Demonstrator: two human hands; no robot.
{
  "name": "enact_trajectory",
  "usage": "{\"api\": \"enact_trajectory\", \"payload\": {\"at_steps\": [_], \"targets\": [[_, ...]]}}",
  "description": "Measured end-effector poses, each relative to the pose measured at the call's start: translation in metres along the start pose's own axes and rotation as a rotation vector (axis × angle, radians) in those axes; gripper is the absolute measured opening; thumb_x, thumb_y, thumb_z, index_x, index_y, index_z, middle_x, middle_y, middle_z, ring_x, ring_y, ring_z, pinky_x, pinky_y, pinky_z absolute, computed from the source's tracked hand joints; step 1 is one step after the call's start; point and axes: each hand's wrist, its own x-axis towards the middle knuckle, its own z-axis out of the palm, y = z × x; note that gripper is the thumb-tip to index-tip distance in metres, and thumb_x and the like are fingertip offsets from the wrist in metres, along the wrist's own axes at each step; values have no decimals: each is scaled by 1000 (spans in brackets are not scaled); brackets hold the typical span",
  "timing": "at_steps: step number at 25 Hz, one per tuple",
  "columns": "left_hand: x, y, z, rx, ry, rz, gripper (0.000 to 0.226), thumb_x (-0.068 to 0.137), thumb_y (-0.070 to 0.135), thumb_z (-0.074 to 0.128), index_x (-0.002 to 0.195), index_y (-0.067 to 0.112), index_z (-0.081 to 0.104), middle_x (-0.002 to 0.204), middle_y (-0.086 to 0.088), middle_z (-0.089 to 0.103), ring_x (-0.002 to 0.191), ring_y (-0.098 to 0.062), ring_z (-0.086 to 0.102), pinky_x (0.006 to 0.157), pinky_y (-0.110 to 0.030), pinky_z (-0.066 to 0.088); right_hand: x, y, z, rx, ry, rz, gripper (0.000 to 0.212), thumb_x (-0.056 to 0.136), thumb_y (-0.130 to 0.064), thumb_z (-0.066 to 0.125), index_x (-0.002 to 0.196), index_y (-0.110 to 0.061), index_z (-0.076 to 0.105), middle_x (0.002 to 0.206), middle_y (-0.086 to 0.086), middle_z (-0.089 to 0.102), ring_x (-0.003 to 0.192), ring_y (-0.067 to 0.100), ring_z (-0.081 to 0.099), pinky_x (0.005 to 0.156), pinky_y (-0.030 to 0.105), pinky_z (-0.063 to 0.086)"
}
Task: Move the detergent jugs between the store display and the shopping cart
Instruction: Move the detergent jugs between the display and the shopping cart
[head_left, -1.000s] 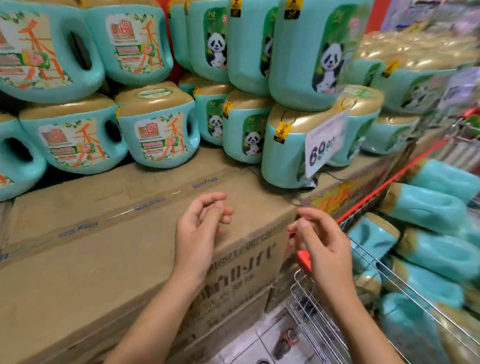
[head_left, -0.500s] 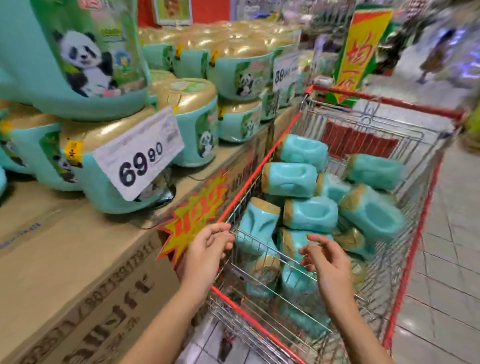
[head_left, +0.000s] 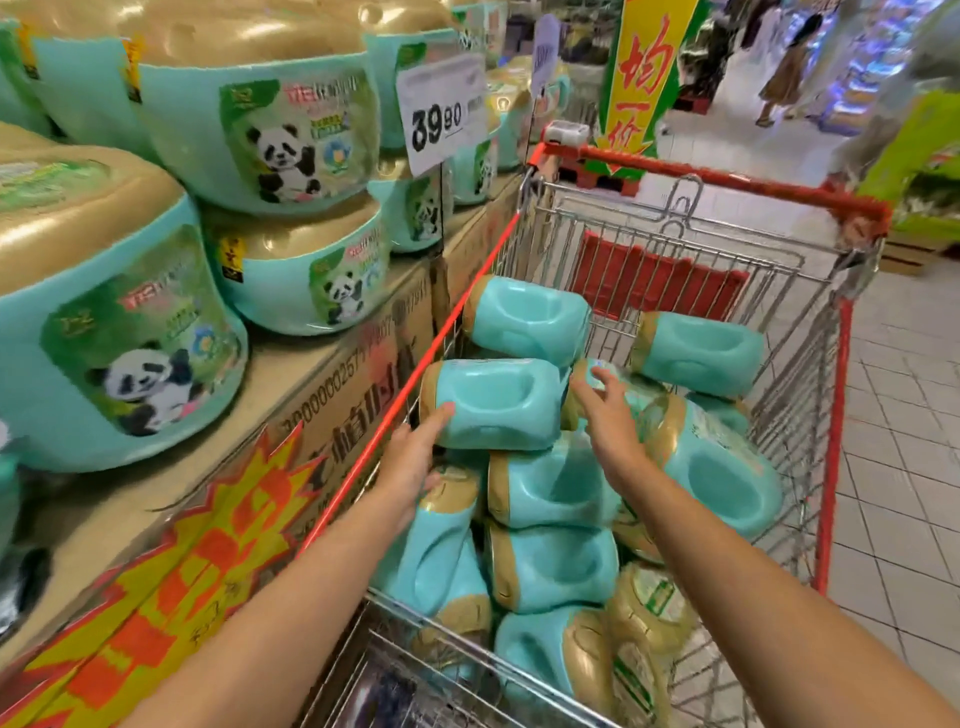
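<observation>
You reach into a shopping cart (head_left: 727, 179) heaped with teal detergent jugs (head_left: 550, 566).
Your left hand (head_left: 413, 457) lays straight fingers on the top jug (head_left: 498, 402) by the cart's left rim; your right hand (head_left: 605, 410) — fingers spread, holding nothing — is just beside it. Beyond, panda-label jugs (head_left: 280, 140) stack on the cardboard-box display (head_left: 358, 374).

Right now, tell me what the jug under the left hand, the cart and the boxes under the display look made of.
The jug touched by the left hand: likely moulded plastic; smooth teal surface with sheen, dished recess, gold end. The cart: metal wire, probably steel; shiny silver grid, with red rim that may be plastic-coated. The boxes: cardboard; matte brown faces with printed black lettering.
</observation>
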Motion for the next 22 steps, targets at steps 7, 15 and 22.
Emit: {"api": "enact_trajectory", "payload": {"at_steps": [7,15,22], "targets": [[32,-8,39,-250,50,-207,104,60,59,80,142,20,30,143,-6,43,128,-36,47,103,-45,44,38,32,33,247,-247,102,81,81,-51,67,148,-25,30,147,1,43,127,19,50,106,41,42],[23,-28,20,-574,-97,-15,76,78,-21,52,141,18,38,126,-22,61,103,-39,63,86,-60,51,-18,30,1,211,-282,11,108,43,-40,87,138,-42,39,128,-7,54,101,7,66,74,24,55],[-46,-19,-30,-546,-264,105,82,64,-8,68,140,10,43,121,-24,59,104,-37,58,85,-55,54,-82,-9,-25,93,-341,-139,83,53,-45,80,129,-40,48,130,-7,56,118,15,57,89,24,51]]}}
